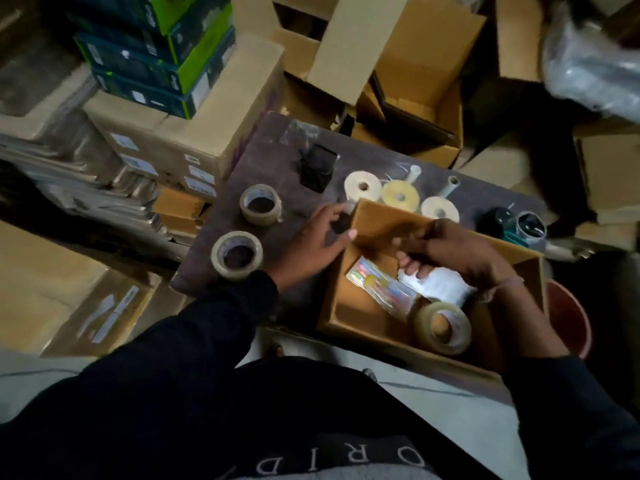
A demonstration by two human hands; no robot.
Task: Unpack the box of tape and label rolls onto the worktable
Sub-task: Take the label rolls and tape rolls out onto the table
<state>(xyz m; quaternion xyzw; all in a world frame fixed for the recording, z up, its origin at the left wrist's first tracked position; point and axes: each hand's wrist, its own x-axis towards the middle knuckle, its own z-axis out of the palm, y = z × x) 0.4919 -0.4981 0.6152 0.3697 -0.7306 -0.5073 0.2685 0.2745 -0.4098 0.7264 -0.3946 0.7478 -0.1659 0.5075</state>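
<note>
An open cardboard box (360, 318) sits on the dark worktable (277, 168). Inside it my right hand (446, 252) is closed around a white label roll (440, 284). A clear tape roll (441, 327) and a shiny colourful packet (381, 287) also lie in the box. My left hand (317, 240) rests on the box's left wall, fingers spread. Two tan tape rolls (260, 204) (237, 255) stand on the table to the left. Three pale label rolls (363, 187) (400, 195) (440, 209) line up behind the box.
A black dispenser-like object (317, 168) stands on the table behind the tape rolls. Dark ink bottles (512, 223) sit at the right end. Stacked cardboard cartons (180, 133) and open boxes (408, 81) surround the table. A red bucket (571, 317) is at the right.
</note>
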